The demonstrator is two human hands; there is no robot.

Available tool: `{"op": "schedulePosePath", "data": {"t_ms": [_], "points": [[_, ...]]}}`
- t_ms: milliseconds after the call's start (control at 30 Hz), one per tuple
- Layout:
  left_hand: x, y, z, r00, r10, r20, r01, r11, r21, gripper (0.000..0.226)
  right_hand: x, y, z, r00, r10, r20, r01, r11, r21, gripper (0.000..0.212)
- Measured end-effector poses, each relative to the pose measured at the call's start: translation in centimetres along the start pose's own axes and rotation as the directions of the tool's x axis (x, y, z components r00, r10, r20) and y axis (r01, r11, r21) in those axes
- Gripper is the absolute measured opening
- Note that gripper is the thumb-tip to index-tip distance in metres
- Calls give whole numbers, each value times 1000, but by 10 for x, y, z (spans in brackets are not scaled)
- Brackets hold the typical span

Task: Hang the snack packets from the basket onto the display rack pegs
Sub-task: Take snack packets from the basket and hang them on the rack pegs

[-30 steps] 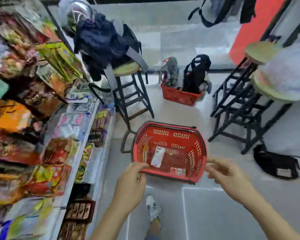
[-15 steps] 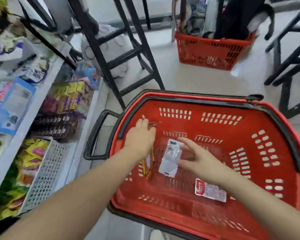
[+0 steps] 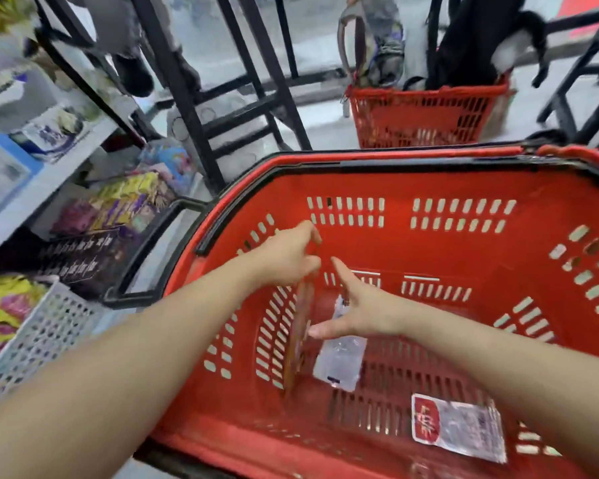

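Note:
A red basket [image 3: 429,188] fills the lower right of the head view. Inside it, my left hand [image 3: 287,257] pinches the top of an orange-red snack packet [image 3: 300,337] that hangs edge-on along the left wall. My right hand [image 3: 357,309] is spread open just over a clear white packet [image 3: 339,361] lying on the basket floor; whether it touches it is unclear. A red-and-white packet [image 3: 460,426] lies flat near the front right. The display rack pegs are out of view.
Shelves with snack boxes [image 3: 118,209] and a white perforated tray [image 3: 38,337] run along the left. A black stool frame [image 3: 222,108] stands behind the basket. A second red basket [image 3: 426,115] holding bags sits on the floor at the back.
My left hand has taken the orange-red packet by its top and raised it on edge. My right hand has slid left over the clear packet. The view has moved closer to the basket.

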State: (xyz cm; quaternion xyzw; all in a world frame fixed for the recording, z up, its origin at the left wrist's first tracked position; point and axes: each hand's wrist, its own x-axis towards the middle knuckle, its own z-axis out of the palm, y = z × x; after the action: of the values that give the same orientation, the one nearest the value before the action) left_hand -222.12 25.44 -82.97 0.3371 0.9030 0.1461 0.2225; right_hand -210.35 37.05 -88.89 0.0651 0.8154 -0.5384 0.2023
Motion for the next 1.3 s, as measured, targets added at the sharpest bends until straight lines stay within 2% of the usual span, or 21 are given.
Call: {"op": "schedulePosePath", "data": {"t_ms": [33,100,167,233,267,300,333,367,400,433,467,533,633,733,833,900,1000,1067,1133,1233,1300], "points": [[-6,12,1,1000,-11,0,11,957,-289,21,-2,-6,4,998,-67,-7,67,996,60,134],[-16,32,2,1000,-6,-13,-4,764,-645,26,-4,-9,12,975,-190,-116,203,972,115,117],[-20,41,2,1000,-4,-16,-11,596,-803,29,-10,-8,10,932,-197,-305,223,974,52,83],[-17,41,5,1000,-15,22,27,486,-874,27,-21,-3,-13,926,-108,-362,60,988,-142,47],[-12,39,10,998,-31,50,59,480,-875,26,-28,4,-28,942,-31,-336,-56,968,-245,35],[-8,38,16,996,-33,78,84,538,-839,26,-36,11,-42,953,32,-302,-139,931,-338,28],[-3,37,27,994,-16,111,93,676,-731,25,-44,20,-55,956,84,-282,-202,885,-419,26],[4,36,38,988,30,148,51,858,-511,22,-50,28,-64,948,128,-291,-260,839,-477,25],[12,35,51,971,83,225,-38,979,-199,17,-55,35,-70,937,157,-312,-308,795,-523,21],[18,35,64,938,104,332,-141,986,92,10,-58,40,-73,926,179,-332,-347,751,-562,16],[24,35,78,909,91,406,-229,925,304,12,-60,44,-77,915,198,-352,-380,716,-586,14],[34,37,104,875,17,484,-273,843,464,26,-61,50,-85,889,218,-402,-430,698,-573,9],[43,30,148,882,-92,463,-173,850,497,60,-61,58,-100,842,261,-473,-491,735,-468,16],[47,11,191,910,-241,336,69,889,452,97,-57,73,-110,805,361,-471,-538,777,-325,24],[51,-8,210,928,-281,245,181,914,362,109,-52,73,-118,819,387,-423,-508,832,-222,27],[52,-12,210,926,-320,200,248,916,317,96,-50,67,-120,825,388,-412,-495,847,-193,33],[60,-17,194,925,-345,161,285,907,310,37,-48,65,-117,831,356,-429,-474,856,-208,36],[63,-17,173,908,-307,287,206,920,333,23,-49,64,-112,848,296,-440,-444,849,-285,34],[57,-4,159,873,-202,445,-8,905,426,20,-52,62,-108,869,254,-425,-426,823,-377,33],[28,41,173,749,32,662,-433,780,453,14,-51,59,-109,883,257,-393,-424,794,-436,29],[6,71,196,651,225,725,-656,648,388,19,-49,55,-110,891,239,-385,-410,788,-460,25]]}}
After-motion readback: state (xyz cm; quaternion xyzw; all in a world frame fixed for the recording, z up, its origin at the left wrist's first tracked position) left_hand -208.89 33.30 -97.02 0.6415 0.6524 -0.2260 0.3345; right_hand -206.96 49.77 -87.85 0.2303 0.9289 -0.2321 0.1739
